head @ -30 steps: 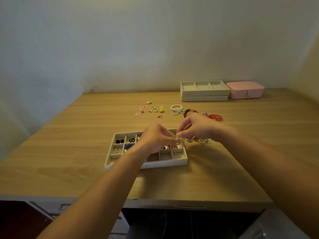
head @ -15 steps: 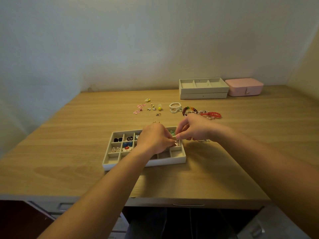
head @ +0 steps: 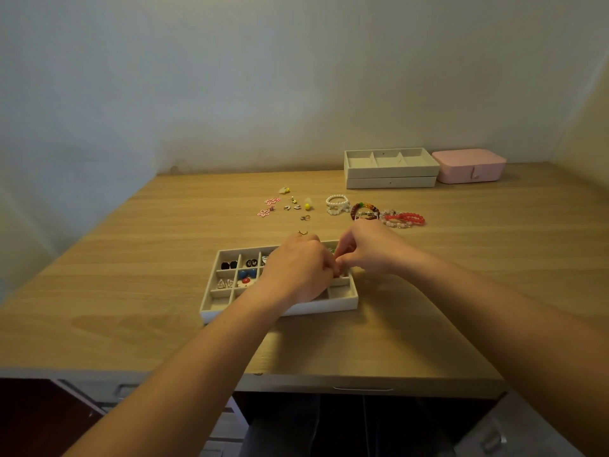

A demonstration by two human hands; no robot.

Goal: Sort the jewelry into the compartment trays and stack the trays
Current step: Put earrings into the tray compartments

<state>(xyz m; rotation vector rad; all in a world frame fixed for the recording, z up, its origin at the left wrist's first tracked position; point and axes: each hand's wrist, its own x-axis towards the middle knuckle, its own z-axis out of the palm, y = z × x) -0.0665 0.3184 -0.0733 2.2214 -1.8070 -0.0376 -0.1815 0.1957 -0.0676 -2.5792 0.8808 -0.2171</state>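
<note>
White and gridded, the compartment tray (head: 329, 306) lies under both hands near the table's front edge. Over its middle the left hand (head: 296, 270) arches knuckles up, fingers curled down. The right hand (head: 365, 250) reaches in over the tray's far right corner. The two sets of fingertips meet, pressed together, above the right-hand cells; whether anything is pinched there I cannot tell. The light wood-grain table (head: 131, 258) runs back to a pale wall (head: 230, 94). Farther back on the table lie loose earrings (head: 296, 206), a pearl bracelet (head: 336, 203), a red bead bracelet (head: 407, 219), two stacked trays (head: 390, 183) and a pink jewelry box (head: 468, 166). The compartment tray's long axis runs left to right, roughly along the table edge.
</note>
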